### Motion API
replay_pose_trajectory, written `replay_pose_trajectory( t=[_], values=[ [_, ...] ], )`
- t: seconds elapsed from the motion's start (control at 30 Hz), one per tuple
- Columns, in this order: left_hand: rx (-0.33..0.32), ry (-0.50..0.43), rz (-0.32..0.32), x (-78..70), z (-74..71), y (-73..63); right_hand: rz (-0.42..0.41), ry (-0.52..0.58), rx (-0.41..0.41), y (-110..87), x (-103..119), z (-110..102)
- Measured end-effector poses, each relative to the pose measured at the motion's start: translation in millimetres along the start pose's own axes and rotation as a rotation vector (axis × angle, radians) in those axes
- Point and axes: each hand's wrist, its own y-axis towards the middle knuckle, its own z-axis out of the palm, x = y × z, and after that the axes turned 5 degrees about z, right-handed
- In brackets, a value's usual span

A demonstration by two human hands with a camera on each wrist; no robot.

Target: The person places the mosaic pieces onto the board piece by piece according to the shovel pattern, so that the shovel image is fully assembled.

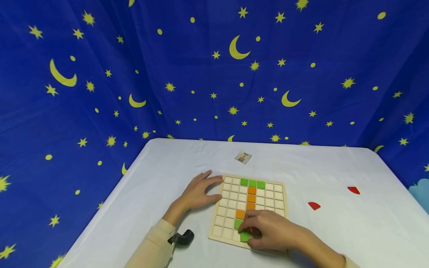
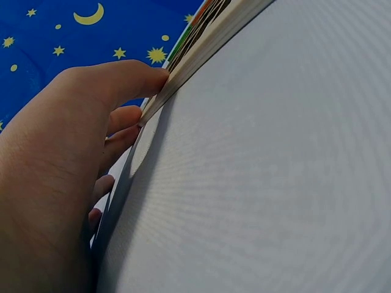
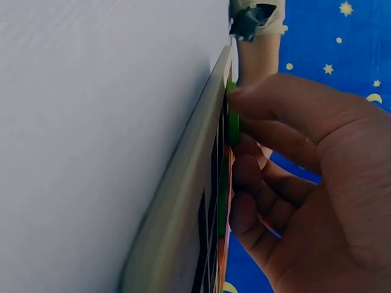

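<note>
A wooden grid board point(image 1: 228, 212) lies on the table, with green tiles point(image 1: 253, 183) at its far edge and a line of orange tiles point(image 1: 251, 198) running toward me. My right hand point(image 1: 273, 230) is over the near part of the board, its thumb and fingers pinching a green square tile point(image 1: 245, 236); the right wrist view shows this green tile point(image 3: 233, 116) at the thumb tip. The hand hides some cells. At the board's left edge rests my left hand point(image 1: 199, 190), fingers spread, thumb point(image 2: 149, 76) and fingertips touching the rim.
Beyond the board lies a small patterned card point(image 1: 243, 157). Two red wedge-shaped pieces point(image 1: 314, 205) lie on the white tablecloth point(image 1: 321, 167) to the right. A black wrist strap point(image 1: 182, 237) is on the left forearm. Blue star-patterned curtain point(image 1: 201, 74) surrounds the table.
</note>
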Motion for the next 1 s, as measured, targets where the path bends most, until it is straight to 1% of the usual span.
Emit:
replay_pose_trajectory(
  t=[0.17,0.37,0.57,1.0],
  values=[
    [-0.001,-0.004,-0.004,-0.2,0.7,-0.9,0.019,0.0,0.041,-3.2,-0.2,-3.2],
    [0.005,-0.002,-0.011,-0.5,0.4,-0.9,0.002,0.01,0.07,-4.4,-1.5,-5.3],
    [0.007,-0.001,-0.008,-1.2,-0.9,-0.1,-0.004,0.012,0.081,-4.5,-1.9,-7.2],
    [0.003,0.004,-0.012,-0.1,1.2,1.0,0.057,0.048,0.099,-4.5,-4.0,-7.5]
  ],
)
